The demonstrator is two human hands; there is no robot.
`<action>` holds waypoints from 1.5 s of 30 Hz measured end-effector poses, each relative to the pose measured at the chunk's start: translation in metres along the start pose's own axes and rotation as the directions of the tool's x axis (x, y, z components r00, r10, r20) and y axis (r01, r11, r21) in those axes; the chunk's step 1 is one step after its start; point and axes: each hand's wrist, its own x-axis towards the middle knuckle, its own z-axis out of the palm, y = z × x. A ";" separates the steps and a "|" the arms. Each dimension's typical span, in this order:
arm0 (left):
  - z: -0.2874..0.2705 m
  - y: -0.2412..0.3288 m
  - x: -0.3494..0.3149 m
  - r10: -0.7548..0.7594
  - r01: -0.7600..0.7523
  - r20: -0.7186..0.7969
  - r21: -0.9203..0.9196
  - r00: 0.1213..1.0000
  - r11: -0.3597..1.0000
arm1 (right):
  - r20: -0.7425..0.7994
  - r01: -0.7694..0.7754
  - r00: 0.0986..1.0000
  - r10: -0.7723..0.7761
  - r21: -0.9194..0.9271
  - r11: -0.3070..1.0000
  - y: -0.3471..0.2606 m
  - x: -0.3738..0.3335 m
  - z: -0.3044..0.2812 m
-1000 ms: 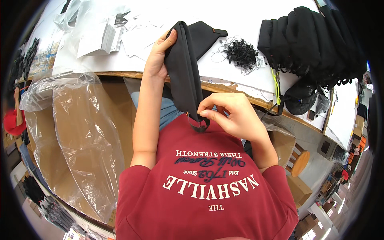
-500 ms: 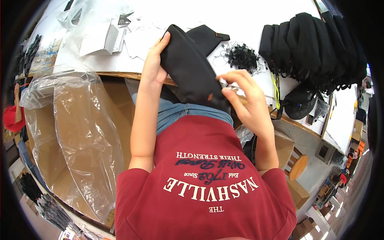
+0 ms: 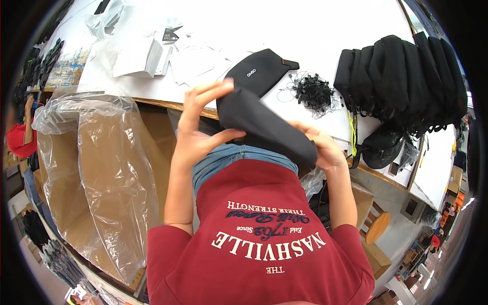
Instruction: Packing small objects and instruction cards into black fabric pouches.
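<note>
Between my hands, above my lap, lies a long black fabric pouch, slanting down to the right. My left hand spans its upper left end, fingertips on the far edge and thumb on the near edge. At the lower right end, my right hand grips the pouch, its fingers partly behind it. Just beyond, a second black pouch with pale lettering and a small orange trim rests on the white table. To its right sits a tangled heap of thin black cords.
A large row of stacked black pouches stands at the right, beside a black bag. White card stacks and loose cards lie at the left. Below the table edge, a cardboard box is lined with clear plastic.
The held pouch has turned over, so its small orange tag no longer shows. My right hand has left its pinch on a small pale thing and now grips the pouch's right end.
</note>
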 end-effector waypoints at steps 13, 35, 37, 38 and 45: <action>0.016 0.009 -0.022 -0.410 0.417 0.100 -0.367 0.906 0.832 | -0.012 0.369 0.865 -0.502 -0.661 0.653 -0.003 -0.016 0.009; 0.034 0.011 -0.025 -0.207 0.201 0.014 -0.312 0.978 0.929 | 0.035 0.611 0.631 -0.775 -0.639 0.468 -0.025 -0.030 0.019; 0.039 0.015 -0.025 -0.216 0.208 -0.024 -0.192 0.976 0.959 | 0.142 0.580 0.643 -0.753 -0.733 0.357 -0.033 -0.039 0.019; 0.036 0.006 -0.029 -0.227 0.221 -0.027 -0.143 0.974 0.965 | 0.140 0.581 0.669 -0.730 -0.710 0.397 -0.027 -0.034 0.012; 0.028 -0.007 -0.033 -0.244 0.257 0.090 -0.205 0.966 0.944 | -0.030 0.476 0.840 -0.542 -0.439 0.762 -0.024 -0.032 0.017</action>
